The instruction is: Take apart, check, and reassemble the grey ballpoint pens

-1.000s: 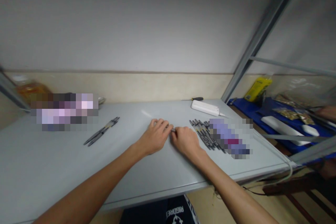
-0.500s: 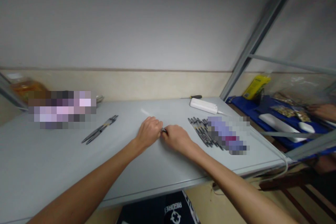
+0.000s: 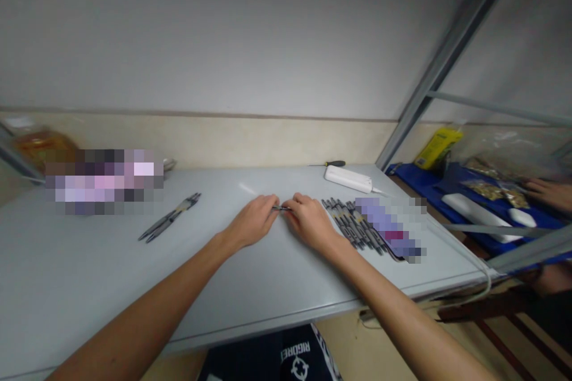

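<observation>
My left hand (image 3: pixel 253 221) and my right hand (image 3: pixel 309 221) meet at the middle of the grey table (image 3: pixel 89 274). Both pinch a thin dark pen (image 3: pixel 281 208) that spans the gap between their fingertips. Just right of my right hand lies a row of several dark pens (image 3: pixel 353 227). Two or three more pens (image 3: pixel 170 223) lie together on the table to the left.
A white device (image 3: pixel 349 179) and a small screwdriver (image 3: pixel 330 164) lie at the table's back right. A metal frame post (image 3: pixel 429 83) rises at the right. Beyond it is a blue surface (image 3: pixel 429 184) with another person's hand (image 3: pixel 547 192).
Both hands slid slightly away from me on the table, still joined on the pen. The fingers now pinch its ends, showing more of it between them.
</observation>
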`<state>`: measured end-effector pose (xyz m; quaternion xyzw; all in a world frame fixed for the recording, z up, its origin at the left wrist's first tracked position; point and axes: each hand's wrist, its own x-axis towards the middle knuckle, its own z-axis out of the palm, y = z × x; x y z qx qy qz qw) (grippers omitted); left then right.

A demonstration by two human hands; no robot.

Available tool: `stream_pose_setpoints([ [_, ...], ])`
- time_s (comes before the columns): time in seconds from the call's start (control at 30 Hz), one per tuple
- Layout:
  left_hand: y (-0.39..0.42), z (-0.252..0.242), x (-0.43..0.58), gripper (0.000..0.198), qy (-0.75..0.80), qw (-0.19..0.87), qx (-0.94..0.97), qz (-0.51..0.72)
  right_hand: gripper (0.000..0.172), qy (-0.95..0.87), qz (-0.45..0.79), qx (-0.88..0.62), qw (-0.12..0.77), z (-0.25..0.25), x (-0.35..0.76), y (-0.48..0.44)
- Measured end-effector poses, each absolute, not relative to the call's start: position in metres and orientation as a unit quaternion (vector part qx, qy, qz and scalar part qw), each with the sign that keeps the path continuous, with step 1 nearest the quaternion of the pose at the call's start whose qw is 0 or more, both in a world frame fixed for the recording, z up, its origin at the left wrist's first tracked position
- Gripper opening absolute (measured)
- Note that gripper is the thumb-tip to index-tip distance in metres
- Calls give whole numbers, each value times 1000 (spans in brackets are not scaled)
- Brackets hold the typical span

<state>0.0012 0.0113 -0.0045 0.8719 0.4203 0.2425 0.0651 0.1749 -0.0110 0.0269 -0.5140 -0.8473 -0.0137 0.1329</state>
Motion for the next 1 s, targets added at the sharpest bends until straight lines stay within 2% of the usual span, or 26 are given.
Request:
stream_pose_setpoints([
  [0.27,22,-7,-4,23,360,99,869,325,18,-837,0,-487,248,7,192,3],
  [0.47,23,-4,-9,17,437,208,780,396,26,-818,75,-470,323,-2,202,8],
  [0.6,25,-6,-11,18,441,274,746,416,16,-800,119,-447,381,-2,205,7],
  [0.7,27,-9,-11,22,435,346,707,437,13,-784,129,-450,408,-1,204,6],
  [0.8,30,-12,-12,27,428,406,662,463,24,-746,157,-484,430,-1,203,6],
  [0.93,33,-14,-13,32,425,440,623,487,25,-702,256,-515,420,-3,204,9],
  [1.0,34,-14,-13,32,424,450,614,490,22,-681,297,-497,447,-3,205,12],
])
